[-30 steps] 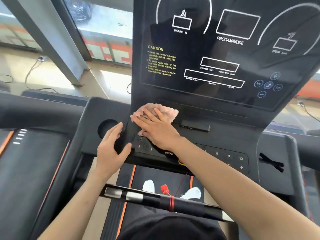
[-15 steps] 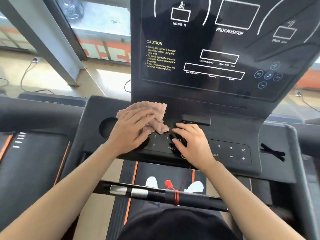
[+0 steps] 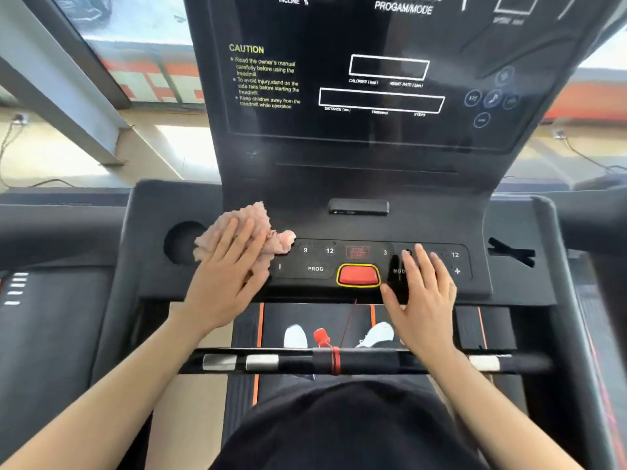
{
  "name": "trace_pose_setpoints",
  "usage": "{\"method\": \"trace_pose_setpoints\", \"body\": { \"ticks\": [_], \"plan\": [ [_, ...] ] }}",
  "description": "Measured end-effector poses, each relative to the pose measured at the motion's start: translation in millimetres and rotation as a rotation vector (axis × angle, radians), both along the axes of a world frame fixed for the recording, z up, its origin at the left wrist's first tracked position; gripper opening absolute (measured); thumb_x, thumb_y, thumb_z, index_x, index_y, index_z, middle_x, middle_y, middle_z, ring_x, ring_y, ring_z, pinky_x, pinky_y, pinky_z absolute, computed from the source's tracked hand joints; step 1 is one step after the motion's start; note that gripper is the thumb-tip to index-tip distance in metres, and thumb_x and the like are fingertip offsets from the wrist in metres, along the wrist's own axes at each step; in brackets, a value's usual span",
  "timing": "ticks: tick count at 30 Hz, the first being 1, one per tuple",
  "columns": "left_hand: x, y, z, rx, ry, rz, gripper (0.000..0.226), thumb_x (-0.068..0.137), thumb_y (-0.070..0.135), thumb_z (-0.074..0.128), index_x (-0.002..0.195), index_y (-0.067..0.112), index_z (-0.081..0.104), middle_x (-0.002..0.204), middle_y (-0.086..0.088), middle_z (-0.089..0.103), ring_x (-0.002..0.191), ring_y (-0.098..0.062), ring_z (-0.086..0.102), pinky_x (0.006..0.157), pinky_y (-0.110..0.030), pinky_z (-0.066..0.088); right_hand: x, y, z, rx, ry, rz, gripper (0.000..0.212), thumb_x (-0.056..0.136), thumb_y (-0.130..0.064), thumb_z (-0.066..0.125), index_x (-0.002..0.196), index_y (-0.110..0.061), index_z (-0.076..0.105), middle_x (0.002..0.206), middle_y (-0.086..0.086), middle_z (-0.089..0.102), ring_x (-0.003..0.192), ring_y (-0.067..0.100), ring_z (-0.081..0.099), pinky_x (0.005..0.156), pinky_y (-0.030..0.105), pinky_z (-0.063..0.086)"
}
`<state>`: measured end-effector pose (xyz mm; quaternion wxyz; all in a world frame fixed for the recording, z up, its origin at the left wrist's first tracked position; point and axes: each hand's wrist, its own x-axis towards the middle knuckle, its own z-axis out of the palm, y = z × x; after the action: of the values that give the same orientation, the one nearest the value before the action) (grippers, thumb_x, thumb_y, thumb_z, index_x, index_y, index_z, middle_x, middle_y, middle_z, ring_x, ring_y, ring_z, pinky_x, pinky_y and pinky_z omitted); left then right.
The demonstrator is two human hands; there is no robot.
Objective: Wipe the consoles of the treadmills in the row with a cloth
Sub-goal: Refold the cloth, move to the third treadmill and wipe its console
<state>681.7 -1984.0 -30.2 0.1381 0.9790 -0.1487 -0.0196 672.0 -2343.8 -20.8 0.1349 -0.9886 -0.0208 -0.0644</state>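
The black treadmill console point(image 3: 339, 184) fills the view, with its dark display point(image 3: 373, 79) upright above a button panel point(image 3: 315, 268). A crumpled pink cloth point(image 3: 244, 217) lies on the left end of that panel, beside the round cup holder point(image 3: 181, 242). My left hand point(image 3: 230, 273) presses flat on the cloth with fingers stretched over it. My right hand point(image 3: 424, 293) rests on the right end of the panel, fingers spread, holding nothing and covering some buttons. The red stop button point(image 3: 358, 275) shows between my hands.
A black handlebar point(image 3: 441, 362) with silver grip plates crosses below my wrists, a red cord point(image 3: 334, 359) wound around it. A red safety clip point(image 3: 320, 335) hangs over the belt near my white shoes point(image 3: 295, 335). Neighbouring treadmills stand left and right; windows and cables lie beyond.
The cloth passed from my right hand to my left. My left hand has slid it leftward toward the cup holder, and my right hand has moved right along the button panel.
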Motion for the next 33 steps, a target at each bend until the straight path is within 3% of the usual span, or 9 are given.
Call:
{"method": "trace_pose_setpoints", "body": {
  "ticks": [4,9,11,17,20,24,28,33],
  "plan": [
    [-10.2,-41.1,-1.5,0.089,-0.002,0.204,0.082,0.100,0.057,0.033,0.164,0.011,0.011,0.172,-0.017,0.008,0.159,-0.039,0.000,0.127,-0.060,0.010,-12.7,-25.6,-6.9,-0.038,0.066,-0.186,0.079,0.090,-0.061,0.047,0.152,-0.012,0.042,0.161,0.018,0.034,0.149,0.042,0.024,0.118,0.060,0.023],
    [-15.8,-102.4,-0.9,0.126,0.020,0.225,0.090,0.098,0.069,0.021,0.164,0.009,0.007,0.171,-0.020,0.006,0.158,-0.044,0.001,0.127,-0.058,0.010,-23.4,-45.2,-16.8,-0.063,0.075,-0.086,0.073,0.096,-0.053,0.045,0.155,-0.012,0.038,0.164,0.016,0.029,0.153,0.040,0.020,0.122,0.056,0.021],
    [-16.1,-124.4,-0.6,0.121,0.022,0.208,0.092,0.097,0.070,0.026,0.164,0.010,0.005,0.171,-0.019,0.004,0.158,-0.044,0.000,0.127,-0.058,0.011,-24.3,-50.0,-18.5,-0.038,0.063,-0.065,0.070,0.096,-0.049,0.048,0.155,-0.013,0.039,0.165,0.014,0.028,0.154,0.038,0.019,0.123,0.054,0.021],
    [-6.5,-188.8,4.3,0.093,0.039,0.139,0.096,0.096,0.071,0.029,0.164,0.008,0.004,0.171,-0.021,0.000,0.157,-0.047,-0.003,0.125,-0.061,0.011,-29.3,-60.6,-19.8,0.018,0.013,0.021,0.072,0.087,-0.022,0.068,0.153,-0.011,0.043,0.164,0.013,0.032,0.155,0.036,0.019,0.125,0.049,0.015],
    [0.4,-220.2,7.0,0.089,0.044,0.082,0.096,0.097,0.072,0.025,0.164,0.007,0.002,0.171,-0.022,-0.001,0.156,-0.048,-0.004,0.126,-0.062,0.010,-34.8,-67.3,-17.6,0.007,-0.036,0.050,0.067,0.084,-0.011,0.071,0.148,-0.008,0.050,0.160,0.014,0.040,0.151,0.037,0.029,0.123,0.048,0.023],
    [12.3,-257.9,9.0,0.073,0.049,-0.013,0.094,0.097,0.066,0.027,0.163,0.005,0.001,0.170,-0.023,-0.002,0.156,-0.049,-0.004,0.125,-0.061,0.009,-44.9,-77.2,-17.4,-0.009,-0.097,-0.033,0.053,0.086,-0.012,0.065,0.138,-0.008,0.060,0.152,0.013,0.050,0.144,0.035,0.041,0.121,0.038,0.024],
    [24.0,-294.1,8.7,0.068,0.049,-0.113,0.094,0.096,0.062,0.032,0.163,0.003,0.000,0.170,-0.025,-0.006,0.156,-0.048,-0.008,0.127,-0.060,0.004,-55.4,-93.6,-16.4,0.019,-0.061,-0.172,0.047,0.087,-0.019,0.054,0.131,-0.006,0.064,0.149,0.013,0.054,0.142,0.033,0.043,0.118,0.040,0.030],
    [39.9,-337.5,8.2,0.088,0.038,-0.282,0.091,0.096,0.057,0.032,0.163,0.003,0.004,0.168,-0.028,-0.006,0.156,-0.046,-0.010,0.126,-0.060,0.007,-64.6,-114.5,-13.1,0.057,-0.047,-0.292,0.048,0.079,0.001,0.070,0.126,-0.005,0.066,0.144,0.012,0.058,0.137,0.033,0.048,0.115,0.046,0.038]
  ]
}}
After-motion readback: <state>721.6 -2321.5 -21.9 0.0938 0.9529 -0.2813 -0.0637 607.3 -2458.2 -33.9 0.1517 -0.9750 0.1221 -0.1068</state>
